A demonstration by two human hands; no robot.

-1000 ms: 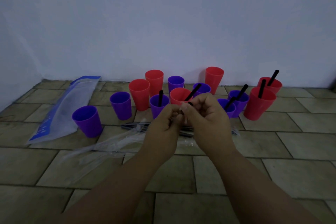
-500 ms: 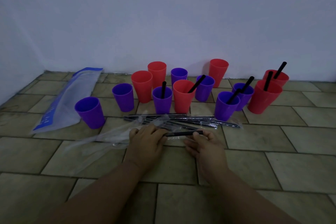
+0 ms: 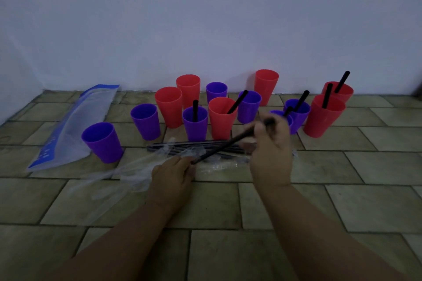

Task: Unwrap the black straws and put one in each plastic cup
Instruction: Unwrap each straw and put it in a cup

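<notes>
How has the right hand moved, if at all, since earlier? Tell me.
Yes: the right hand lifted off the floor, past the wrapped straws toward the purple cup.

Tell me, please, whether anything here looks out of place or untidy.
Nothing is spilled or toppled; the cups stand upright. The only mess is crumpled clear wrappers strewn over the floor in front of them, beside the pile of straws. A blue-edged bag lies flat at the left.

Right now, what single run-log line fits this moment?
left hand: holds black straw by lower end | right hand: grips upper end | straw pile: on floor beneath | leftmost purple cup: no straw
</notes>
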